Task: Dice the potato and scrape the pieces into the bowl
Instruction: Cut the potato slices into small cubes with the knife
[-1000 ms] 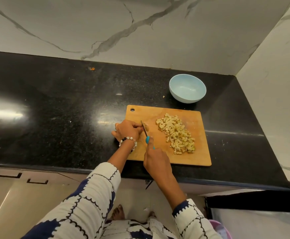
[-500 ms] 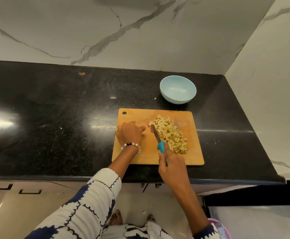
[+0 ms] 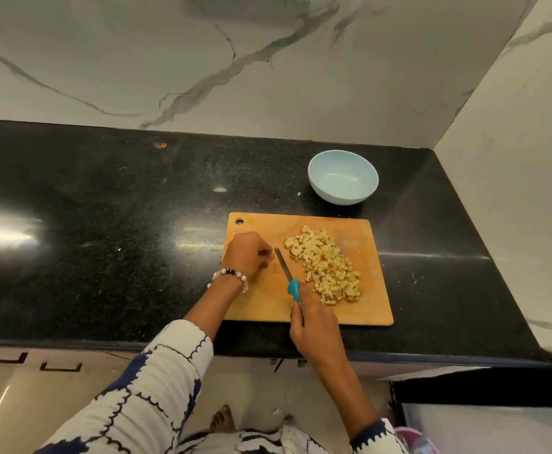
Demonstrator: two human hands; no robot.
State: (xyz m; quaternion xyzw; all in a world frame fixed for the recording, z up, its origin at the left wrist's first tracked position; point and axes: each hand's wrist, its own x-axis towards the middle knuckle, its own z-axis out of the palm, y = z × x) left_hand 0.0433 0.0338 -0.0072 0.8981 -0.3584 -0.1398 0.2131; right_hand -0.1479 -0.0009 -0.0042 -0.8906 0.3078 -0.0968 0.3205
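A pile of diced potato point(image 3: 325, 265) lies on the right half of the wooden cutting board point(image 3: 268, 303). My right hand point(image 3: 314, 326) grips the teal-handled knife point(image 3: 293, 290); its blade points away from me, just left of the pile. My left hand point(image 3: 246, 255) rests on the board's left side with its fingers curled in beside the blade tip, and nothing shows in them. The light blue bowl point(image 3: 312, 181) stands empty on the counter just behind the board's right end.
The black counter point(image 3: 104, 240) ends at a marble wall behind and another at the right, close to the bowl. One stray potato bit point(image 3: 299, 193) lies left of the bowl. The counter's front edge runs just below the board.
The knife went right to the pile's edge, then came back left toward my left hand. My left hand spread its fingers, then curled them again.
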